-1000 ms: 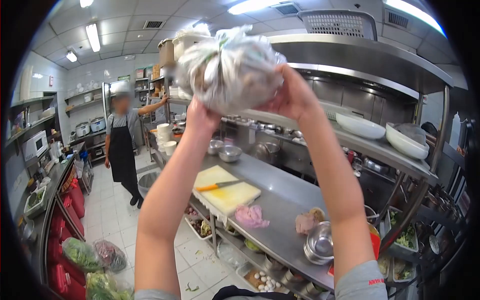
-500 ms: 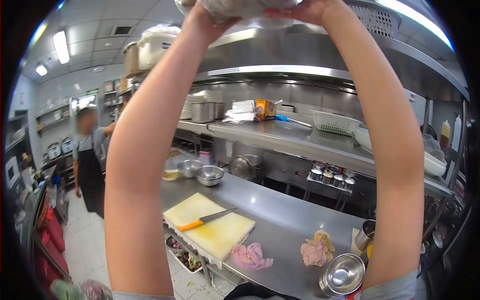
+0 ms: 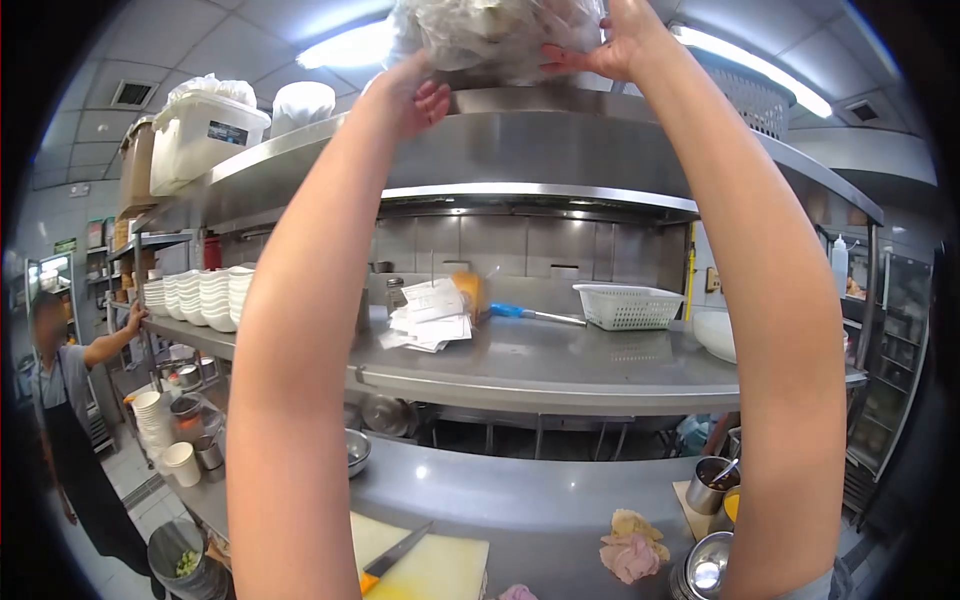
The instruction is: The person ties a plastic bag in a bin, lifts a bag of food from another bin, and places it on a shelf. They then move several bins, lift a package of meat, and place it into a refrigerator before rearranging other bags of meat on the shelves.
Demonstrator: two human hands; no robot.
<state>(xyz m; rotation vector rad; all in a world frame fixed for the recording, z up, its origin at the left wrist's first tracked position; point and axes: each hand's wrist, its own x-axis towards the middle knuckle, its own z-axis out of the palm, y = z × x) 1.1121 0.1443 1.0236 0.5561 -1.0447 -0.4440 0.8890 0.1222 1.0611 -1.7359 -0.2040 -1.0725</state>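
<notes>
Above me, a bulky clear plastic bag (image 3: 490,35) with pale contents I cannot make out is at the front edge of the top steel shelf (image 3: 530,140). My left hand (image 3: 412,98) is at the bag's lower left corner, its fingers loosely bent and apart, in front of the shelf edge. On the other side, my right hand (image 3: 605,50) has its fingers against the bag's lower right part and its thumb raised at the bag's edge. The top of the bag is cut off by the frame.
Below lie a cutting board (image 3: 445,560), a knife (image 3: 398,553), crumpled cloths (image 3: 632,548) and metal bowls (image 3: 708,565). The middle shelf holds papers (image 3: 430,315), a white basket (image 3: 630,307) and stacked bowls (image 3: 205,300). A person (image 3: 65,390) stands at far left.
My view has tilted up and turned left, so more of the top shelf shows. The bag now sits at the shelf edge, and my left fingers have come away from beneath it.
</notes>
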